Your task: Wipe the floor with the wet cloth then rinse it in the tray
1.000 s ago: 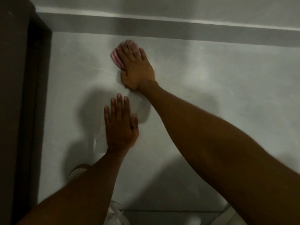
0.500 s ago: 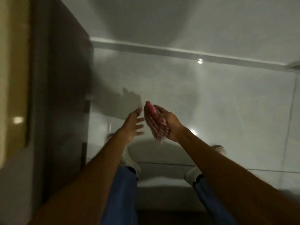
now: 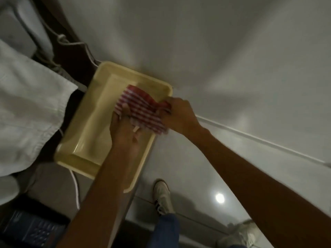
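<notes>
A pale tiled floor (image 3: pixel 232 68) fills the view, a white sheet (image 3: pixel 26 108) at 9 o'clock. A cream tray (image 3: pixel 84 133) sits left of centre, its long axis running from 1 o'clock to 7 o'clock. Over its 1 o'clock end both hands hold a red-and-white striped cloth (image 3: pixel 141 108), stretched roughly from 10 o'clock to 4 o'clock. The left hand (image 3: pixel 123 129) grips its near-left edge; the right hand (image 3: pixel 179 113) is clenched on its bunched right end. A white shoe (image 3: pixel 162 196) stands at 6 o'clock.
</notes>
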The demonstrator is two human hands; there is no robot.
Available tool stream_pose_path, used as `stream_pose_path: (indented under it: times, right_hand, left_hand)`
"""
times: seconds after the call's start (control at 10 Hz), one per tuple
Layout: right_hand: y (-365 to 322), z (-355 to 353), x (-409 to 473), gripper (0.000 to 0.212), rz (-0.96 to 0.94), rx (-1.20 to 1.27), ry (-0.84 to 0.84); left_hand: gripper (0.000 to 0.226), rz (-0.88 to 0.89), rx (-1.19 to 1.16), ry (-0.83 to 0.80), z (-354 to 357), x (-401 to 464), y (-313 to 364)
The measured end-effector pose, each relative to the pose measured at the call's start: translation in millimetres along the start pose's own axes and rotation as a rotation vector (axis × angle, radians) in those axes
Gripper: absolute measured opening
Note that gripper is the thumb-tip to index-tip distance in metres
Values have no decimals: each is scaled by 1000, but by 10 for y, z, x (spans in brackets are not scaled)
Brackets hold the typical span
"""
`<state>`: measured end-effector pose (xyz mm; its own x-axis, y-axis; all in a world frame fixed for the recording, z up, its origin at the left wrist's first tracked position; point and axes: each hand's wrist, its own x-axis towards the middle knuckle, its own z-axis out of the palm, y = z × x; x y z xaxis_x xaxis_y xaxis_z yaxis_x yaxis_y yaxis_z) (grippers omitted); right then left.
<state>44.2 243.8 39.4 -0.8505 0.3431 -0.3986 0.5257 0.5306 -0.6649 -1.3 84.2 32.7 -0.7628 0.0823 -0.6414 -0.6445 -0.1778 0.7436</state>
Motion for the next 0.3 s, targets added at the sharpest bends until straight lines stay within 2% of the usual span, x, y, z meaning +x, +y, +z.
stream_pose_path:
  times: [0.1,0.2,0.3]
  right_hand:
    - [-275,420,674,22,-50,-397,76]
    - [-248,653,960,22,-26,-692,65]
    - [-163,698,798,42,12,-618,119]
  left_hand:
    - [40,-61,69,86,-88,718,106]
    - [23,-180,200,104,-22,1170,17]
    - [34,-83,379,266,33,1072,8]
